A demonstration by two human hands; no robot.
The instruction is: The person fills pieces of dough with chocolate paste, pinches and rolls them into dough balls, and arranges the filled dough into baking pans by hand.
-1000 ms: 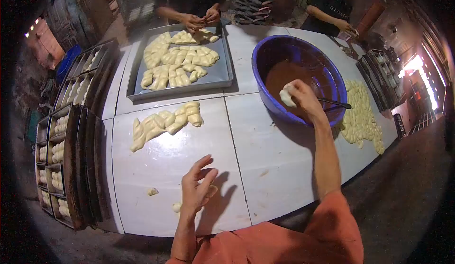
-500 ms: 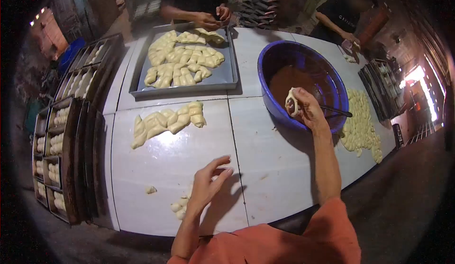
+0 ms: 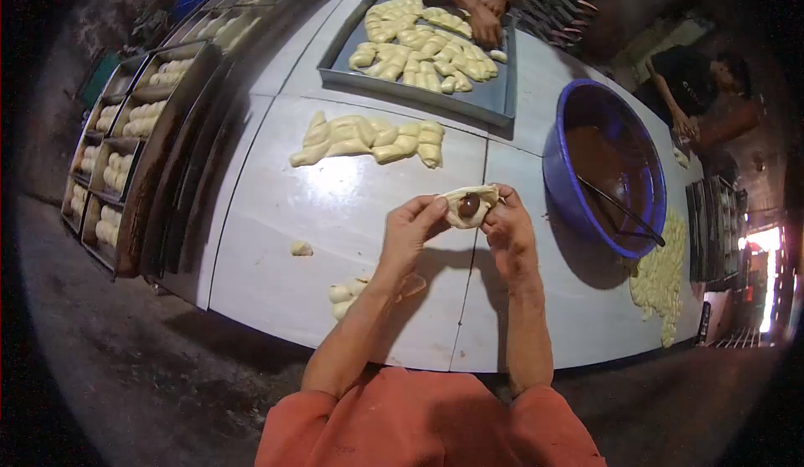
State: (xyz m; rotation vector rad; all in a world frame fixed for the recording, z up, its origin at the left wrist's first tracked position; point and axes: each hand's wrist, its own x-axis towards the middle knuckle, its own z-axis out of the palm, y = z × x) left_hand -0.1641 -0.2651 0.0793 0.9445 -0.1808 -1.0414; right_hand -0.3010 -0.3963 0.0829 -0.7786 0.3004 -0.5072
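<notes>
Between my two hands a flattened piece of dough (image 3: 456,217) is held up above the table, with a dab of dark brown filling (image 3: 469,205) on its middle. My left hand (image 3: 412,231) pinches its left edge and my right hand (image 3: 507,224) grips the right edge. Several small dough balls (image 3: 342,298) lie on the table by my left forearm, partly hidden by it. A small dough scrap (image 3: 301,248) sits farther left. To the right stands a blue tub (image 3: 556,161) of brown filling (image 3: 610,150), a dark-handled utensil (image 3: 620,207) leaning in it.
Dough pieces (image 3: 368,139) lie in a row beyond my hands. Behind them a metal tray (image 3: 335,75) holds shaped dough, with another person's hands (image 3: 487,16) over it. Loaf tins (image 3: 134,136) stand at left. More dough (image 3: 657,278) covers the table's right side; another person (image 3: 687,82) works there.
My right hand has come left from the tub with the filled dough. My left hand has risen to take the dough's other edge. The view has turned.
</notes>
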